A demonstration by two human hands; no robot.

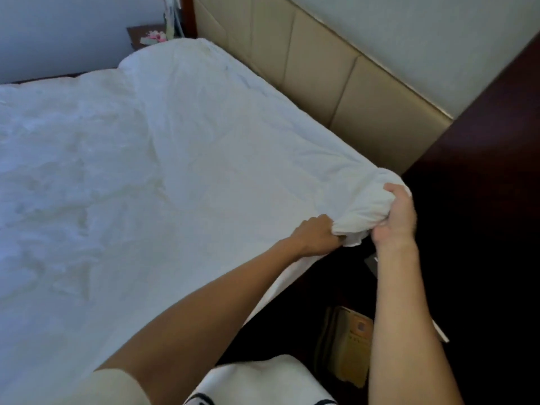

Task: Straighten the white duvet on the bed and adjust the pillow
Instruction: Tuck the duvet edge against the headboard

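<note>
The white duvet (175, 171) covers the bed, wrinkled on the left and smoother toward the headboard. Its near corner (362, 211) is bunched up at the bed's edge by the headboard. My left hand (317, 236) is closed on the cloth just left of that bunch. My right hand (396, 217) grips the bunched corner from the right side. No separate pillow is visible; a rounded hump (163, 54) lies under the duvet at the far end.
A padded beige headboard (321, 68) runs along the bed's right side. A dark wooden nightstand (482, 200) stands beside my right arm, with a beige telephone (350, 340) low down. A small table with pink flowers (155, 36) stands at the far corner.
</note>
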